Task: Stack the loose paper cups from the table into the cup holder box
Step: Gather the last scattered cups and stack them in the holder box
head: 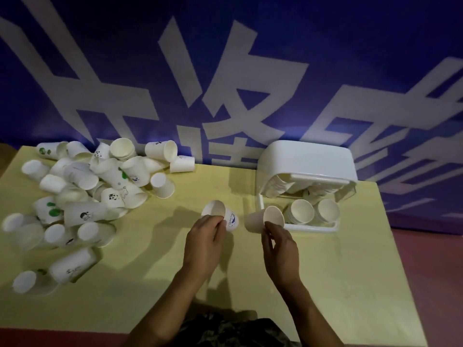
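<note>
My left hand [204, 240] pinches the rim of a white paper cup with a blue print [225, 216] at mid-table, its mouth tilted up and away. A plain white cup [260, 220] is held at its rim by my right hand [280, 249], just left of the white cup holder box [308, 164]. The box stands at the right. Two stacks of cups [313, 211] lie in its open front tray, mouths toward me. Several loose cups [82, 194] lie piled at the table's left.
The yellow table [325, 271] ends at a blue wall with large white characters [225, 83]. Loose cups spread down the left side to the front left edge. A reddish floor [436, 271] shows beyond the right edge.
</note>
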`<state>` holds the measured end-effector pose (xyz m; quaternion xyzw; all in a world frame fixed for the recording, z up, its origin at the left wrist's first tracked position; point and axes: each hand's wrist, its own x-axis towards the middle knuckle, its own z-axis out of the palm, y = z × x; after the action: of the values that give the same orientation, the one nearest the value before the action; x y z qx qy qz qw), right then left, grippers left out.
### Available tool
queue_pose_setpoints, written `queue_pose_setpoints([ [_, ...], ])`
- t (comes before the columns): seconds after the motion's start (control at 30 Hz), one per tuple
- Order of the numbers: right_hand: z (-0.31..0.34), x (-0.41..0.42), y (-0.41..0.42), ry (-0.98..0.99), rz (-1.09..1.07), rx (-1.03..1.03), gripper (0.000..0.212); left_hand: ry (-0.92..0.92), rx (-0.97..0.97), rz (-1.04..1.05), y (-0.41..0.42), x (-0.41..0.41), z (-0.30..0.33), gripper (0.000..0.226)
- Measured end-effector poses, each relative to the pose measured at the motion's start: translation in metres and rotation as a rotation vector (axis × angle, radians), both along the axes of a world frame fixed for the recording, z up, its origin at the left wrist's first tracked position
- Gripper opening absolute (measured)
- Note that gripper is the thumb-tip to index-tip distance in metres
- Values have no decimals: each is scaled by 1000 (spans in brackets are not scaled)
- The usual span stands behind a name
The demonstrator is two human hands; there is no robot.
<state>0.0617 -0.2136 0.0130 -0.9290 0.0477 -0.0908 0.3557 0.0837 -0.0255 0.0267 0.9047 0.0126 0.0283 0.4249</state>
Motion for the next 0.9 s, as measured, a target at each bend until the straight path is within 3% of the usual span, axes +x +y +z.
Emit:
queue_pose_setpoints([
  [0.13, 9, -6, -57, -46, -106, -33, 18, -56, -3, -92, -58, -3, 11, 12],
  [0.3, 22, -1, -121, -96, -230, -65, 17, -92, -9, -206, -118, 10, 21, 18],
  [0.43, 22, 9, -171, -105, -160, -161, 17, -73, 83, -332, -165, 26, 19, 21],
  [0.6, 9, 29, -204, 36, -71, -205, 15, -19, 247, -428, -201, 47, 5, 22],
  [0.9, -25, 58, -217, 151, 32, -412, 16, 243, 434, -517, -225, 67, -28, 23],
])
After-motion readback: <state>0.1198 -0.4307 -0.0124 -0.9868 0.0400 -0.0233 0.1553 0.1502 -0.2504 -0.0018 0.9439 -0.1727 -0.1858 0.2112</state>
